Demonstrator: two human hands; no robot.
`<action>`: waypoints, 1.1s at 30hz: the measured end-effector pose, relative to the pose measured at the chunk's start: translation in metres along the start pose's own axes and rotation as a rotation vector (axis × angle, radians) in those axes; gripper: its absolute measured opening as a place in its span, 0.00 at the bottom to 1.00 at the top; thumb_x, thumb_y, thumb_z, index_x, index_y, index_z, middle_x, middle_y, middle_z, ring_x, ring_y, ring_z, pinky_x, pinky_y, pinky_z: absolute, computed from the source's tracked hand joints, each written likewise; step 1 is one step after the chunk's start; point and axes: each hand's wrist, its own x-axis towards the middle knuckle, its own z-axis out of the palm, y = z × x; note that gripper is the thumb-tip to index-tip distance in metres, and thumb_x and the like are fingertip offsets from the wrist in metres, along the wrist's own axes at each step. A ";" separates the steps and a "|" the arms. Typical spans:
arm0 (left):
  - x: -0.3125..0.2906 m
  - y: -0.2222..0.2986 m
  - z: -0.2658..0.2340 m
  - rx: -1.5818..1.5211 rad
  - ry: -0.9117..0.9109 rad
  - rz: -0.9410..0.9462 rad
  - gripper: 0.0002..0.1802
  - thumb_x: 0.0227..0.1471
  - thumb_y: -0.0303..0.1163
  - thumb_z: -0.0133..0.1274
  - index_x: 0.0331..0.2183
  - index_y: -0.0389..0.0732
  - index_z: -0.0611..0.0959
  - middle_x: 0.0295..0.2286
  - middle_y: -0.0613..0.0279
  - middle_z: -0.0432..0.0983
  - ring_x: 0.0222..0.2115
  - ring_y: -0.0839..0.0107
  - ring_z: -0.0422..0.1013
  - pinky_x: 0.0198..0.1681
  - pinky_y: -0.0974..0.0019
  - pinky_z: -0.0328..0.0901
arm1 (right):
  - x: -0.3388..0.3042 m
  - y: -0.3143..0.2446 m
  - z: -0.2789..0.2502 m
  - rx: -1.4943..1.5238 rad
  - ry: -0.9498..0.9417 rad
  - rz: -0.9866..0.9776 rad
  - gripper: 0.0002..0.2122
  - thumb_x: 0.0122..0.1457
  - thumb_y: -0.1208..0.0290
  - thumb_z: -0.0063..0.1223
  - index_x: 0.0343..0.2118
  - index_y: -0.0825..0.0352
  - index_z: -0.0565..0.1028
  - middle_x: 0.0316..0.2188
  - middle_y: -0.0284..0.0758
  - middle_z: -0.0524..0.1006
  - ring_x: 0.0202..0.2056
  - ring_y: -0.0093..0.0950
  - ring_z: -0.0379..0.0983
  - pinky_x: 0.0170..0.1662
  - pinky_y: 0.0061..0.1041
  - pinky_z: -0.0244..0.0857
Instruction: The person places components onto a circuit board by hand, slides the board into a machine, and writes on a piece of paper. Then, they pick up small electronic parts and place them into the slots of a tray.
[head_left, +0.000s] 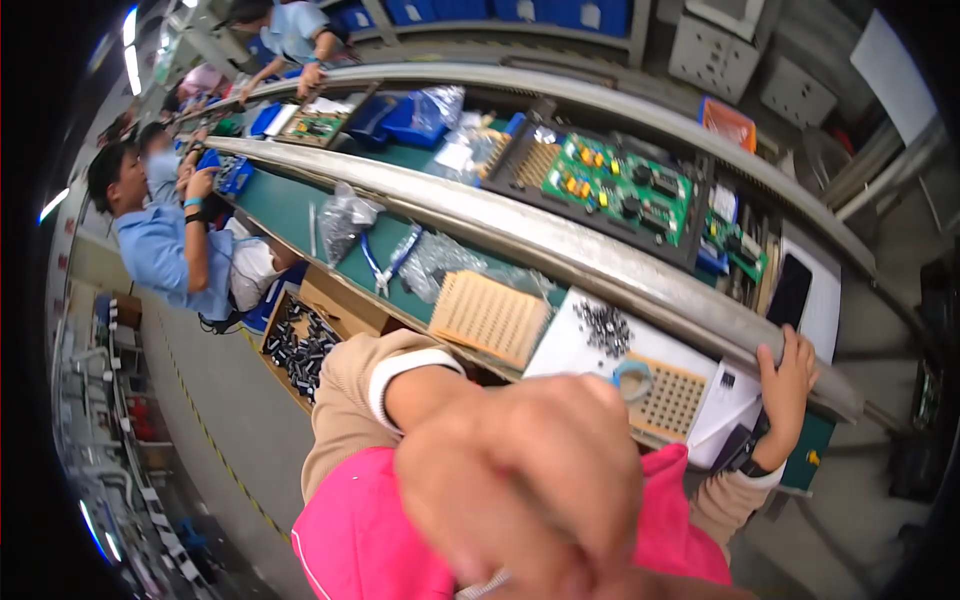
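My left hand (520,460) is raised very close in front of me, large and blurred. Its fingers are curled in, and whatever they hold is hidden. Lying on the edge of the metal rail (640,275), my right hand (787,385) has its fingers extended and apart, with nothing in it. Nearby on white paper (560,345) are a pile of small black parts (603,328), a tan perforated board (672,400) and a light blue tape roll (632,381). A second tan board (490,318) sits to their left.
Beyond the rail, green circuit boards (625,190) rest in a dark frame, with a black phone (790,288) at right. Pliers (381,275) and plastic bags (345,220) lie left. A carton of black parts (300,350) stands below the bench. Co-workers (175,235) sit farther left.
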 end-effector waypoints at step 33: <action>-0.155 -0.048 -0.217 1.143 0.234 -1.039 0.18 0.46 0.22 0.54 0.42 0.34 0.79 0.41 0.51 0.75 0.41 0.58 0.71 0.46 0.62 0.64 | 0.007 -0.010 -0.001 0.093 -0.020 0.082 0.24 0.51 0.55 0.53 0.49 0.63 0.68 0.48 0.39 0.64 0.56 0.39 0.56 0.60 0.58 0.34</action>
